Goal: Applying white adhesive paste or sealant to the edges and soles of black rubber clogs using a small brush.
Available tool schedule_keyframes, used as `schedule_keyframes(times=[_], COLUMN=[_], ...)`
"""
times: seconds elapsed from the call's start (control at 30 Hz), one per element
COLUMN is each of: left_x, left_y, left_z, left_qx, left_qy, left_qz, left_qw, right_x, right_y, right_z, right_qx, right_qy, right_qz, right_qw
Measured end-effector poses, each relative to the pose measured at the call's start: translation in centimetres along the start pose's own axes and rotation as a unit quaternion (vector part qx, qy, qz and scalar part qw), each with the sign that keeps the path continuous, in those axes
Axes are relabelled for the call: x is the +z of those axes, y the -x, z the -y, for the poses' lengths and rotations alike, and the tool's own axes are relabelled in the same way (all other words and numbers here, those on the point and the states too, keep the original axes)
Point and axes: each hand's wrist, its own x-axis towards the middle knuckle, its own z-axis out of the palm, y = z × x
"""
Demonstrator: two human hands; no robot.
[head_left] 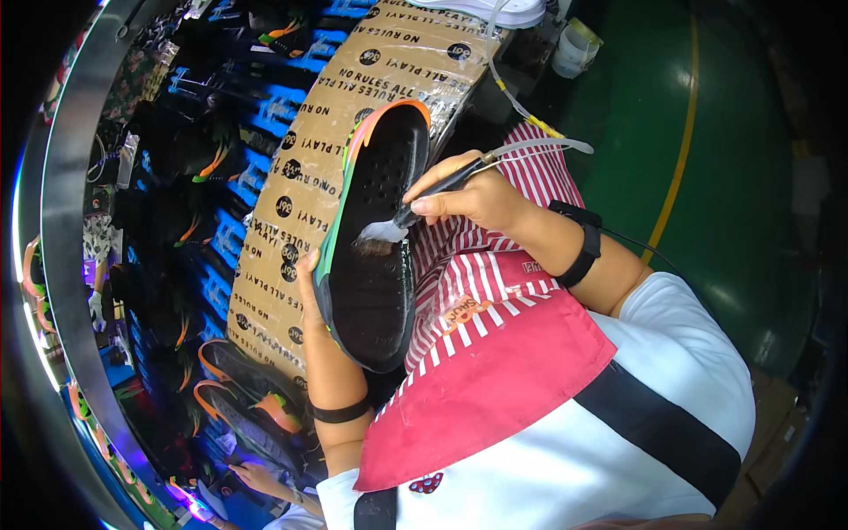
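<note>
My left hand (307,274) grips the left edge of a shoe sole (371,300), its fingers mostly hidden beneath. The sole is black inside, with an orange, pink and green rim, and is tilted over my lap with its hollow side up. Between the fingers of my right hand (468,196) is a black-handled brush (382,232), held like a pen. Its pale bristle head touches the inside of the sole near the middle. A clear tube (543,147) runs from the brush's back end.
Printed brown cardboard (274,256) covers the bench on the left. Beyond it run blue holders (281,108) with dark shoe parts. More soles (252,420) lie at lower left, near another person's hand (256,477). A white bucket (576,51) stands at the top, beside the green floor (636,115).
</note>
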Motion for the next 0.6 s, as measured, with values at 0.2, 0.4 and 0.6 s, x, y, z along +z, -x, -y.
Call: schedule_keyframes(times=[0.2, 0.4, 0.6], left_x=[0.0, -0.8, -2.6], left_y=[-0.3, -0.1, -0.1], left_z=[-0.1, 0.3, 0.4], left_qx=[0.004, 0.010, 0.047], left_qy=[0.013, 0.026, 0.010], left_qz=[0.019, 0.027, -0.010], left_qw=[1.000, 0.999, 0.999], right_x=[-0.4, -1.0, -2.0], right_y=[-0.3, -0.6, -2.0], right_z=[-0.2, 0.3, -0.1], right_qx=[-0.015, -0.008, -0.093], right_qy=[-0.015, -0.015, 0.038], right_qz=[-0.013, -0.023, -0.131], right_qw=[1.000, 1.000, 0.986])
